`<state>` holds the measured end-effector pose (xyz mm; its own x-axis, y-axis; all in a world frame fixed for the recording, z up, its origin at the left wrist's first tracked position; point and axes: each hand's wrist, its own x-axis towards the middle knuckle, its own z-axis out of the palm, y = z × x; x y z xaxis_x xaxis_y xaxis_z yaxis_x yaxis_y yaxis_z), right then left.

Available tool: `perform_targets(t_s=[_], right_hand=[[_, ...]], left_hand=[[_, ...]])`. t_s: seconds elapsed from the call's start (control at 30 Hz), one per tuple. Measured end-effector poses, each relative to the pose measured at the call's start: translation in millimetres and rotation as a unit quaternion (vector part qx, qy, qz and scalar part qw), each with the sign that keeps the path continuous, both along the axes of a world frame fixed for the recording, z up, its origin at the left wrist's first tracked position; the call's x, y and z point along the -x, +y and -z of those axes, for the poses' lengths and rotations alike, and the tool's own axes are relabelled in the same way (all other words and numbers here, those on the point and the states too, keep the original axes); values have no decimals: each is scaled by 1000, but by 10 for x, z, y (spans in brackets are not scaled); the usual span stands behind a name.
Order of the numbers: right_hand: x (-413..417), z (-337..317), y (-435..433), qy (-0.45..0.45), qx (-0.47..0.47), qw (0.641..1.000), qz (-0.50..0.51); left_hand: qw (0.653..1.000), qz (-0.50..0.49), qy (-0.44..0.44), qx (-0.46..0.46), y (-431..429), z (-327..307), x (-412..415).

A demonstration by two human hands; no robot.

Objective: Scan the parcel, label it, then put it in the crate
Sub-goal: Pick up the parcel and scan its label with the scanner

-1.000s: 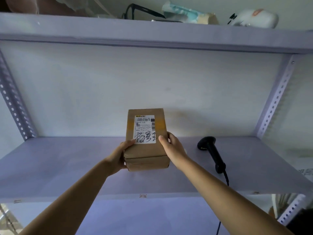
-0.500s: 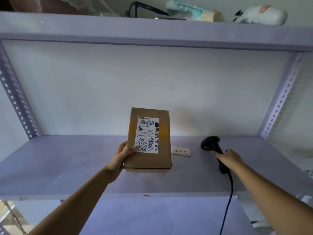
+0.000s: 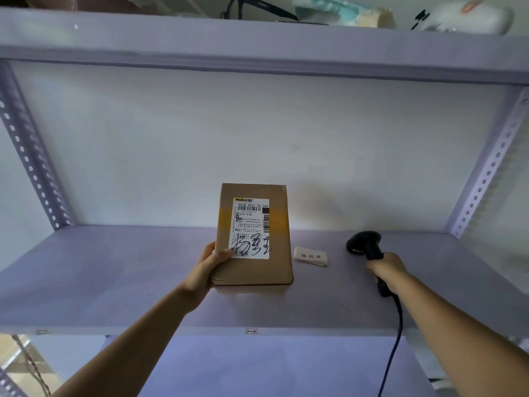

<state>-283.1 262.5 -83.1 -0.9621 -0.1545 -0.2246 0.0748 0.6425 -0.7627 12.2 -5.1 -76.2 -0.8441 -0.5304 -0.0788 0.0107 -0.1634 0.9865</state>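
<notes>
A brown cardboard parcel with a white shipping label and black handwriting is tilted up over the middle shelf. My left hand grips its left edge, thumb on the label's lower corner. To the right, my right hand is closed around the handle of a black barcode scanner, whose head points left and whose cable hangs down over the shelf edge. A small stack of white labels with printed characters lies on the shelf between the parcel and the scanner. No crate is in view.
The upper shelf runs overhead, carrying black glasses, a crumpled packet and a white device. Perforated uprights stand at the left and right. A lower shelf lies beneath.
My right hand let go of the parcel, moved right and closed on the scanner's handle. The parcel tipped more upright in my left hand, uncovering the stack of labels behind it.
</notes>
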Motion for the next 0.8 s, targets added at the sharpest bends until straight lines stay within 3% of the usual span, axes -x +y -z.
perform_targets(t_s=[0.17,0.33,0.57,0.8], right_hand=[[-57,-201,61,-27,91,996,-2],[-196,-857,84,-26,169,975,-142],[-715,-1857,-16,137,64,914,-376],[-1043,-1875,-255,263,-103,866,-412]], left_hand=[[1000,9,2,10,-2,-32,17],[1000,12,-6,5,-4,-72,16],[1000,19,0,8,2,-80,23],[1000,20,7,18,5,-67,10]])
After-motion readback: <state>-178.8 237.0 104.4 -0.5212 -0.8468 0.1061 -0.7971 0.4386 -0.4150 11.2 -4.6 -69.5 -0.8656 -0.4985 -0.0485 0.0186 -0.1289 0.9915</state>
